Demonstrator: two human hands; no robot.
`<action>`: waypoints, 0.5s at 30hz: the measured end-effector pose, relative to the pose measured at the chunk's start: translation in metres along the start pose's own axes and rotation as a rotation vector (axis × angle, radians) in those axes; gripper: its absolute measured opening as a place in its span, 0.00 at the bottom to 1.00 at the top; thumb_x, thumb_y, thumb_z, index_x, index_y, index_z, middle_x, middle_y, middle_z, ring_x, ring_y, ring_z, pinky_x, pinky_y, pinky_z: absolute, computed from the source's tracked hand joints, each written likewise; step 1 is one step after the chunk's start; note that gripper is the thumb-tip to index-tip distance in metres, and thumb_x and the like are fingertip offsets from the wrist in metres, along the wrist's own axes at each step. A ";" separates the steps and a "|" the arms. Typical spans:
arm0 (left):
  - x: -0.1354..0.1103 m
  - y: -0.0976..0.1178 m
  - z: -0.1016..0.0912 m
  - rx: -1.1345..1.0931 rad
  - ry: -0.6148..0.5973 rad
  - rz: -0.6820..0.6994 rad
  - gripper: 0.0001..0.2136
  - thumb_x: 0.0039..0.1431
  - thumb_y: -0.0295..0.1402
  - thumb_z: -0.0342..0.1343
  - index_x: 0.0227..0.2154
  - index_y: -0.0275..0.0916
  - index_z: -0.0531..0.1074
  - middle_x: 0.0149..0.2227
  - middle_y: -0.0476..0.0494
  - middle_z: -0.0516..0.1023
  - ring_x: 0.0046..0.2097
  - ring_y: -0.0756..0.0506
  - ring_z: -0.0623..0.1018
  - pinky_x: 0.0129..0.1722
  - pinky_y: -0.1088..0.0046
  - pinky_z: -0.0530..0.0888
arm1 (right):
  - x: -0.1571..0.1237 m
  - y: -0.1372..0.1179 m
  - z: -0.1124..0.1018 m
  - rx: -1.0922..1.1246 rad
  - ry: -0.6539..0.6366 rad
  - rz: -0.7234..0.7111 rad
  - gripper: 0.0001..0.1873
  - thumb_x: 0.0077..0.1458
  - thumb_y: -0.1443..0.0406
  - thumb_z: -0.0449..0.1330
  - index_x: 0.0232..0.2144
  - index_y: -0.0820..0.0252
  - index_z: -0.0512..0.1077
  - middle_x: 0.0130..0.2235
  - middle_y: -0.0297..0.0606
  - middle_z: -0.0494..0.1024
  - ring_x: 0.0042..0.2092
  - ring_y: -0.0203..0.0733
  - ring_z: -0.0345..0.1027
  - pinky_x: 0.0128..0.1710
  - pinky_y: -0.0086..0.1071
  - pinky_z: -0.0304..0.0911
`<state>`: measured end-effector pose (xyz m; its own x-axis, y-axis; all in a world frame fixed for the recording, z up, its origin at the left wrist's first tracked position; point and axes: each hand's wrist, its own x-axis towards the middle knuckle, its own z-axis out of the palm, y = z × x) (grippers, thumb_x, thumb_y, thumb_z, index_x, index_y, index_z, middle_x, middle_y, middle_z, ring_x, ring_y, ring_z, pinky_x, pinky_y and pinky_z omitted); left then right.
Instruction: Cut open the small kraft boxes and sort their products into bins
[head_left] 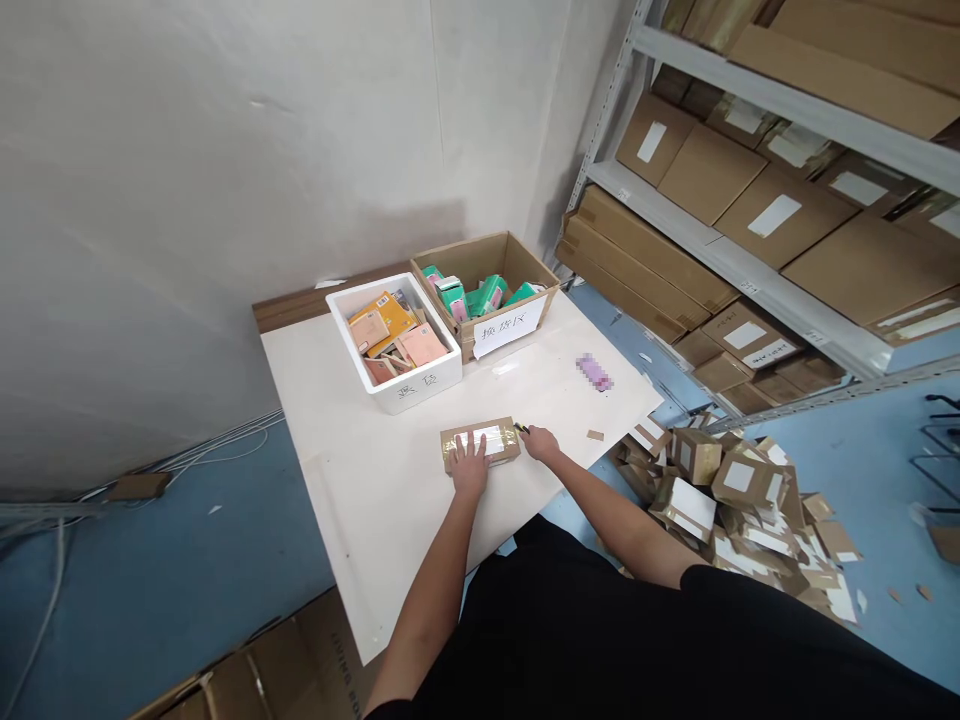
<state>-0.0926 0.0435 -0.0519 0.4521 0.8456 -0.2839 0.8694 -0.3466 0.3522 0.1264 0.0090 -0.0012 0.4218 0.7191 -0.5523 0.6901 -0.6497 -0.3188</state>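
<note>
A small taped cardboard box with a white label lies on the white tabletop. My left hand rests flat on top of it, fingers spread, toward its left end. At the box's right end my right hand is closed around a small yellow-and-black box cutter, whose tip is at the taped edge. The blade itself is too small to make out. Behind them stand a white foam box holding orange and pink booklets or flat packs, and an open cardboard carton with green and white packages.
A blurred purple item and a cardboard scrap lie on the table's right side. A heap of opened boxes covers the floor to the right. Metal shelving with cartons rises beyond it. A wall stands behind the table.
</note>
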 end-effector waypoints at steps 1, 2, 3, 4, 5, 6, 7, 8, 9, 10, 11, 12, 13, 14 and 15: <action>0.000 0.001 -0.001 -0.005 -0.010 -0.005 0.29 0.73 0.43 0.47 0.74 0.49 0.57 0.79 0.44 0.48 0.78 0.30 0.43 0.74 0.42 0.46 | -0.002 0.000 0.000 -0.007 -0.004 0.007 0.25 0.69 0.45 0.56 0.46 0.60 0.77 0.46 0.51 0.83 0.45 0.53 0.78 0.35 0.34 0.64; 0.000 0.001 -0.002 -0.010 -0.022 -0.011 0.29 0.73 0.43 0.47 0.74 0.49 0.57 0.79 0.44 0.47 0.78 0.31 0.42 0.74 0.43 0.46 | -0.005 0.000 0.000 -0.008 -0.012 0.012 0.24 0.70 0.46 0.56 0.47 0.60 0.77 0.46 0.52 0.83 0.45 0.53 0.79 0.36 0.34 0.64; 0.000 0.002 -0.002 -0.013 -0.034 -0.018 0.29 0.73 0.42 0.46 0.74 0.49 0.56 0.79 0.44 0.47 0.78 0.31 0.42 0.74 0.43 0.46 | -0.007 0.000 0.001 -0.005 -0.023 0.016 0.23 0.71 0.48 0.55 0.47 0.60 0.77 0.46 0.52 0.83 0.45 0.54 0.79 0.36 0.34 0.64; 0.000 0.003 -0.003 -0.013 -0.042 -0.024 0.29 0.73 0.42 0.46 0.75 0.49 0.56 0.79 0.45 0.47 0.78 0.31 0.42 0.74 0.44 0.46 | -0.010 0.001 0.001 0.000 -0.032 0.017 0.22 0.71 0.49 0.54 0.47 0.61 0.77 0.46 0.52 0.83 0.45 0.53 0.79 0.36 0.35 0.64; 0.000 0.003 -0.003 -0.009 -0.047 -0.030 0.29 0.73 0.42 0.46 0.75 0.50 0.56 0.79 0.45 0.46 0.78 0.32 0.42 0.74 0.44 0.46 | -0.013 0.002 0.002 0.005 -0.039 0.016 0.21 0.72 0.51 0.54 0.47 0.61 0.77 0.45 0.51 0.83 0.44 0.53 0.79 0.36 0.35 0.64; 0.000 0.003 -0.002 -0.001 -0.047 -0.033 0.29 0.73 0.42 0.46 0.75 0.50 0.56 0.79 0.46 0.46 0.78 0.32 0.42 0.75 0.44 0.46 | -0.016 0.003 0.003 0.008 -0.046 0.016 0.21 0.72 0.51 0.53 0.47 0.61 0.77 0.45 0.51 0.83 0.43 0.53 0.79 0.36 0.35 0.64; 0.000 0.003 -0.002 0.011 -0.043 -0.034 0.29 0.73 0.42 0.46 0.75 0.51 0.56 0.79 0.47 0.46 0.78 0.32 0.42 0.75 0.44 0.46 | -0.018 0.004 0.003 0.009 -0.050 0.013 0.21 0.73 0.52 0.53 0.47 0.61 0.77 0.44 0.51 0.83 0.42 0.52 0.80 0.35 0.34 0.64; -0.001 0.004 -0.001 0.024 -0.037 -0.032 0.29 0.73 0.42 0.46 0.75 0.52 0.56 0.79 0.47 0.46 0.78 0.32 0.42 0.74 0.43 0.46 | -0.021 0.006 0.004 0.006 -0.047 0.011 0.20 0.73 0.52 0.53 0.47 0.61 0.76 0.45 0.51 0.83 0.41 0.52 0.80 0.35 0.34 0.64; -0.002 0.004 0.000 0.037 -0.031 -0.029 0.29 0.73 0.42 0.46 0.75 0.52 0.56 0.79 0.47 0.47 0.78 0.32 0.43 0.74 0.43 0.46 | -0.023 0.007 0.005 0.001 -0.046 0.009 0.20 0.73 0.53 0.53 0.46 0.62 0.76 0.45 0.51 0.83 0.40 0.51 0.80 0.34 0.34 0.64; -0.003 0.004 0.000 0.047 -0.024 -0.024 0.29 0.73 0.42 0.46 0.75 0.53 0.55 0.79 0.47 0.47 0.78 0.32 0.43 0.74 0.42 0.47 | -0.026 0.009 0.006 -0.001 -0.051 0.008 0.20 0.73 0.53 0.53 0.46 0.62 0.76 0.45 0.51 0.83 0.38 0.49 0.80 0.34 0.34 0.64; -0.004 0.005 0.000 0.057 -0.018 -0.019 0.29 0.73 0.42 0.46 0.75 0.53 0.55 0.79 0.47 0.47 0.78 0.32 0.44 0.74 0.41 0.47 | -0.028 0.011 0.006 0.001 -0.064 0.007 0.19 0.73 0.53 0.53 0.46 0.62 0.76 0.44 0.51 0.83 0.35 0.48 0.79 0.33 0.34 0.64; -0.006 0.005 0.000 0.065 -0.011 -0.016 0.29 0.73 0.42 0.46 0.75 0.53 0.55 0.79 0.47 0.48 0.78 0.31 0.44 0.74 0.41 0.48 | -0.031 0.013 0.006 0.010 -0.082 0.006 0.19 0.73 0.54 0.53 0.45 0.62 0.76 0.43 0.50 0.84 0.32 0.46 0.79 0.32 0.33 0.64; -0.007 0.006 -0.001 0.072 -0.007 -0.015 0.29 0.73 0.42 0.45 0.75 0.52 0.55 0.79 0.47 0.48 0.78 0.31 0.45 0.74 0.41 0.48 | -0.033 0.016 0.006 0.023 -0.103 0.004 0.19 0.72 0.54 0.54 0.44 0.62 0.76 0.41 0.48 0.84 0.29 0.44 0.77 0.32 0.33 0.64; -0.008 0.007 -0.003 0.079 -0.004 -0.017 0.29 0.73 0.42 0.45 0.75 0.51 0.55 0.79 0.46 0.48 0.78 0.31 0.45 0.74 0.41 0.48 | -0.035 0.019 0.007 0.042 -0.120 0.002 0.18 0.72 0.53 0.55 0.43 0.62 0.76 0.39 0.46 0.83 0.26 0.42 0.76 0.31 0.33 0.63; -0.007 0.009 -0.006 0.085 -0.008 -0.023 0.29 0.72 0.42 0.45 0.75 0.51 0.56 0.78 0.46 0.49 0.78 0.31 0.45 0.73 0.42 0.49 | -0.037 0.022 0.008 0.072 -0.124 0.002 0.18 0.72 0.53 0.55 0.42 0.62 0.76 0.37 0.44 0.83 0.25 0.40 0.74 0.31 0.32 0.63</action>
<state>-0.0896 0.0366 -0.0415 0.4331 0.8504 -0.2985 0.8931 -0.3605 0.2689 0.1212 -0.0338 0.0057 0.3442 0.6848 -0.6423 0.6438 -0.6701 -0.3694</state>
